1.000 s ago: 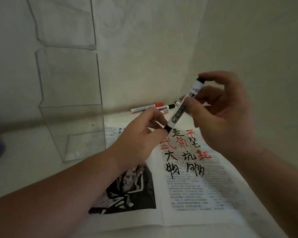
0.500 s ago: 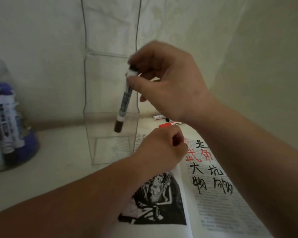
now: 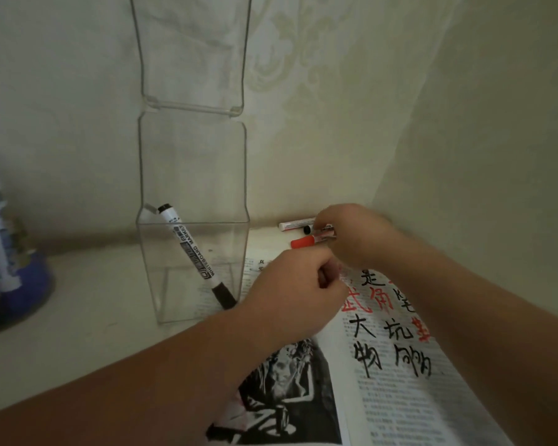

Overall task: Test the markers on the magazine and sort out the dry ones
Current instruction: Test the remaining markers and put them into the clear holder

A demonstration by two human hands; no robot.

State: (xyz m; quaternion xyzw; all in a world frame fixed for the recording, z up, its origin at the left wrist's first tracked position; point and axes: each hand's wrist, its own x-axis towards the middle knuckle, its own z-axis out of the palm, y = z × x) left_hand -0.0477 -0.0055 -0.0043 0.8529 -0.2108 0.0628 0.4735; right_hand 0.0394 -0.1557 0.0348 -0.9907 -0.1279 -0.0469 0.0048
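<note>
A black whiteboard marker (image 3: 192,255) leans cap-down inside the clear plastic box (image 3: 149,268). The open magazine (image 3: 393,375) lies at lower right, with black and red test strokes on its right page. My right hand (image 3: 355,236) is at the back wall and pinches a red-capped marker (image 3: 306,242). Two more markers, a white one (image 3: 295,224) and a black-capped one (image 3: 307,230), lie just behind it. My left hand (image 3: 290,291) rests as a loose fist on the magazine's top edge and holds nothing that I can see.
A blue holder (image 3: 10,278) with several markers stands at the far left. A tall clear plastic panel (image 3: 190,53) rises against the wall behind the box. Walls close in at the back and the right.
My right hand let the black marker go into the clear box, then moved right to the markers by the wall and took hold of the red-capped one. The view shifted left.
</note>
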